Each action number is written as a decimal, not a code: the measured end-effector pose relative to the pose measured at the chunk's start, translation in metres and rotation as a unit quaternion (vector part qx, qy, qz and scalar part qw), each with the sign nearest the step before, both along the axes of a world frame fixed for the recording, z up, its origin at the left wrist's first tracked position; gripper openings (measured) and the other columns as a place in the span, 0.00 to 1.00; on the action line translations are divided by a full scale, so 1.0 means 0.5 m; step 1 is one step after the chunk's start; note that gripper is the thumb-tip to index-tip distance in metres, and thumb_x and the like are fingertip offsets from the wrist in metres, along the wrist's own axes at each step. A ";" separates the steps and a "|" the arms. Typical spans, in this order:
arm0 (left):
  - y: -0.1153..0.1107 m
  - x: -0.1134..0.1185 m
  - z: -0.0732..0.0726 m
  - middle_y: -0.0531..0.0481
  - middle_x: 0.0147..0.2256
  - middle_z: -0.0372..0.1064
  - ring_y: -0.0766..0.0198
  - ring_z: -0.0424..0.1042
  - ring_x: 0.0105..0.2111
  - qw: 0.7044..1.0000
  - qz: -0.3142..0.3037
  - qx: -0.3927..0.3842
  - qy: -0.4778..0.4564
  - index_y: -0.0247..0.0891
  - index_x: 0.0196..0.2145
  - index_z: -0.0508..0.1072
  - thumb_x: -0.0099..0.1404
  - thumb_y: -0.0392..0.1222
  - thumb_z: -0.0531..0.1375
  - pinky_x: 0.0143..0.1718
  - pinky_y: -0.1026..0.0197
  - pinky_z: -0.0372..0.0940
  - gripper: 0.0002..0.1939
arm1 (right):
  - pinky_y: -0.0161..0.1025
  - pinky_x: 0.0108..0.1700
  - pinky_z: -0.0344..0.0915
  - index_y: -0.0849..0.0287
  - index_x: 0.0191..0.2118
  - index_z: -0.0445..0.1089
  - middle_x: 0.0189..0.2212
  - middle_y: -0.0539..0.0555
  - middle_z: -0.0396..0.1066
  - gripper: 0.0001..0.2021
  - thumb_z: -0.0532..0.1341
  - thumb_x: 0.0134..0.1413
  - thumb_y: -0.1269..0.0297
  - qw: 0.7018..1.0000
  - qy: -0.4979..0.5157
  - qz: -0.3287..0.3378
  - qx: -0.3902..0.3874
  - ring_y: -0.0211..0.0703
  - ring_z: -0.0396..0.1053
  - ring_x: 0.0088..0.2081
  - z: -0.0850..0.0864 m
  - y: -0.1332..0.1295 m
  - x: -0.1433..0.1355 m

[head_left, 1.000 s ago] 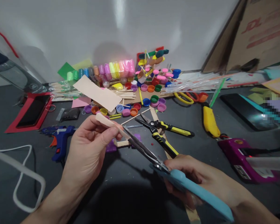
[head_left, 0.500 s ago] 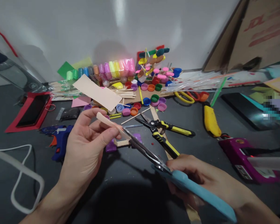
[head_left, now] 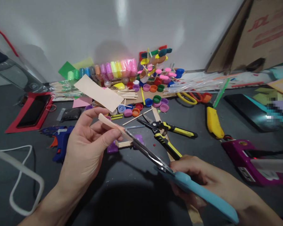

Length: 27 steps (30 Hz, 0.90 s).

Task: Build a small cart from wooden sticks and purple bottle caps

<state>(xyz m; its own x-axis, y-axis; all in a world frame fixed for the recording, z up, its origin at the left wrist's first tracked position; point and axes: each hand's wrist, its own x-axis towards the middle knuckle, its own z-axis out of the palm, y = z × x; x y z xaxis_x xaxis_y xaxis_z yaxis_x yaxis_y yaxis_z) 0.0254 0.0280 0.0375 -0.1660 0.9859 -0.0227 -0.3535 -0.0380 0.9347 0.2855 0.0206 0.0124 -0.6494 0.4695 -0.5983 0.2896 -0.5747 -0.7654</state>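
Observation:
Between the thumb and fingers of my left hand [head_left: 89,144] is a narrow peach paper strip [head_left: 109,124], slightly curved. My right hand [head_left: 200,175] grips scissors with light blue handles [head_left: 202,193]. Their nearly closed blades point up and left, with the tips at the strip's right end, beside my left thumb. Whether the blades are biting into the paper I cannot tell. Below the blade tips, a small piece made of wooden sticks and purple parts [head_left: 112,147] lies on the dark table, partly covered by the scissors and my left fingers.
Black-and-yellow pruning shears [head_left: 166,146] lie open beyond my right hand. A blue glue gun [head_left: 62,142] is at left, near a white cable [head_left: 39,179]. Colourful bottle caps [head_left: 148,102] and a larger peach sheet [head_left: 99,94] are behind. At right are a yellow cutter [head_left: 214,122] and a purple power strip [head_left: 242,157].
Almost nothing differs. The scissors and my right hand have shifted very slightly, and the paper strip stays pinched in my left hand.

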 end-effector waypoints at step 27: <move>-0.007 -0.018 0.007 0.58 0.28 0.79 0.71 0.76 0.28 0.998 -0.034 -0.010 0.060 0.48 0.45 0.74 0.59 0.32 0.70 0.35 0.72 0.72 0.19 | 0.28 0.20 0.50 0.63 0.27 0.69 0.20 0.48 0.65 0.26 0.74 0.37 0.43 0.999 0.011 0.016 0.048 0.30 0.56 0.20 -0.010 0.002 0.007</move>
<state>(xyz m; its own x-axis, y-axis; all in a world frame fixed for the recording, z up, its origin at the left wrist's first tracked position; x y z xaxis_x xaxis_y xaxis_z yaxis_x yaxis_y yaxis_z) 0.0165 0.0245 0.0409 -0.1019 0.9945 -0.0255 -0.2402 0.0003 0.9707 0.2892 0.0217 0.0073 -0.6774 0.5029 -0.5369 0.2891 -0.4891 -0.8229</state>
